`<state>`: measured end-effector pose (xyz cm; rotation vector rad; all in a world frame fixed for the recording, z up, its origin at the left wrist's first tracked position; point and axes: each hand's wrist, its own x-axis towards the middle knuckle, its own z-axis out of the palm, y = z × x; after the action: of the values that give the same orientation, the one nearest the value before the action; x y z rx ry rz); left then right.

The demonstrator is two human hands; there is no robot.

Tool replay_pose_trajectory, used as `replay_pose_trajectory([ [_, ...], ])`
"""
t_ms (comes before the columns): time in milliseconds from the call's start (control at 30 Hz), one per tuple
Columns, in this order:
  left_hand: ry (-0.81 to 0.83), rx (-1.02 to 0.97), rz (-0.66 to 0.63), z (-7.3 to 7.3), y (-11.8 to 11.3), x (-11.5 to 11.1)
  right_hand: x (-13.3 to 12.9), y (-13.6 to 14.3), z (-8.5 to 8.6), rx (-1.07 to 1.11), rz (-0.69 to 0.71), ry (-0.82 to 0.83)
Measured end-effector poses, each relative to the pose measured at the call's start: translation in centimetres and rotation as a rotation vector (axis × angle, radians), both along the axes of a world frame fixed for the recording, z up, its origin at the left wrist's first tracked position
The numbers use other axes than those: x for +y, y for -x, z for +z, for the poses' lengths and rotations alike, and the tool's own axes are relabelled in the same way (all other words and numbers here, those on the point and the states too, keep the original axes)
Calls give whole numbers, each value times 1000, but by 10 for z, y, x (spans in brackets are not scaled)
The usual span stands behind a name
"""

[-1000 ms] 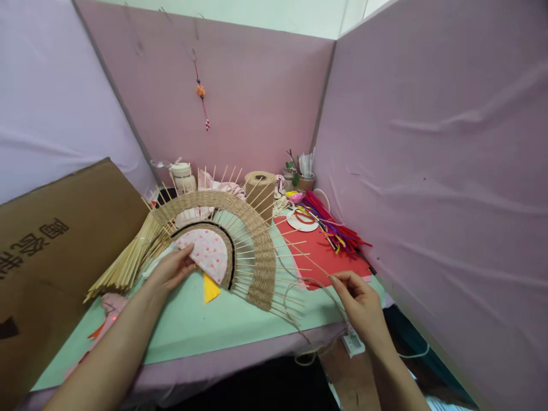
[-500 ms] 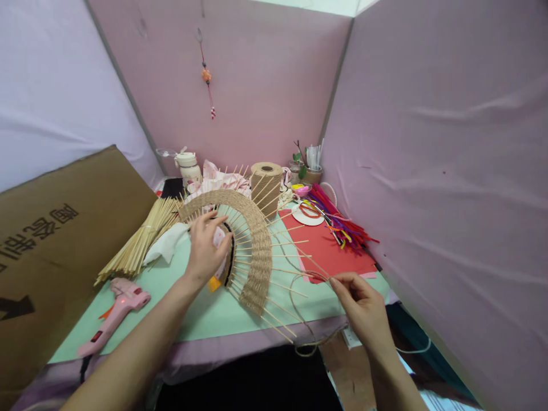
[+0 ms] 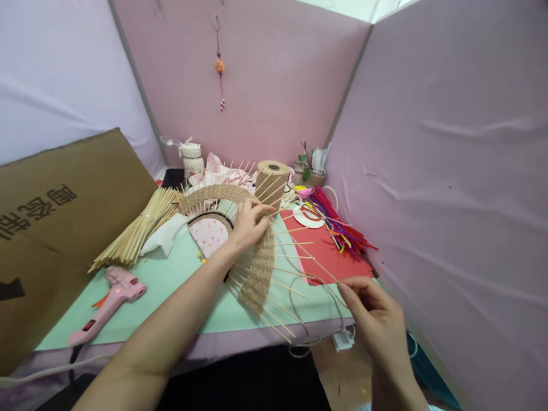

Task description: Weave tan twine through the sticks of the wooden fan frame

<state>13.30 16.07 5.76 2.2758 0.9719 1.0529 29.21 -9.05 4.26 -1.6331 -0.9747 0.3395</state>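
The right grip (image 3: 377,311) pinches soft-looking twine (image 3: 317,261). Left of it lies the fan (image 3: 209,235), probably light and springy, its sticks (image 3: 280,308) snappable, best held by the band (image 3: 262,268); there the left grip (image 3: 248,225) rests half-curled, its hold unclear. Its long axis runs from nearside to left of that grip, the arch bulging beyond.

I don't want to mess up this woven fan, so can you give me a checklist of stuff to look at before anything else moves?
1. Right hand has the cord: ok, pinched at the fingertips.
2. Left hand is at the woven band: ok, it lies over the band's right part.
3. Sticks below that hand are spread apart: ok, they fan outward.
4. Loose cord has no knots: cannot tell; it loops past the front edge of the table.
5. Glue gun is away from the fan: ok, off to the left.
6. Glue gun's light is off: not ok, it glows red.
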Motion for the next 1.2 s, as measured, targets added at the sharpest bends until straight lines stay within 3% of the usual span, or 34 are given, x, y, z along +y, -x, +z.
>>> replay_pose_trajectory([
  [133, 105, 53, 72, 11, -7, -4, 2, -8, 5, -4, -45, -47],
  [267, 109, 85, 100, 18, -10, -7, 12, -25, 5, 77, -96, -88],
  [500, 73, 123, 103, 14, -11, -4, 48, -60, 2, 318, -24, -174],
  [700, 73, 122, 94, 13, -11, -5, 56, -65, 20, 234, -45, -257],
  [800, 75, 113, 102, 14, -11, -5, 63, -71, 12, 227, -75, -233],
  [900, 80, 96, 102, 15, -10, -4, 70, -73, -12, 215, -93, -116],
  [967, 82, 75, 109, 17, -9, -4, 68, -67, -28, 155, -20, -6],
  [1033, 84, 53, 120, 19, -9, -3, 61, -53, -37, 74, 151, 120],
  [1200, 75, 39, 117, 21, -10, -4, 42, -11, -33, -108, 582, 283],
])
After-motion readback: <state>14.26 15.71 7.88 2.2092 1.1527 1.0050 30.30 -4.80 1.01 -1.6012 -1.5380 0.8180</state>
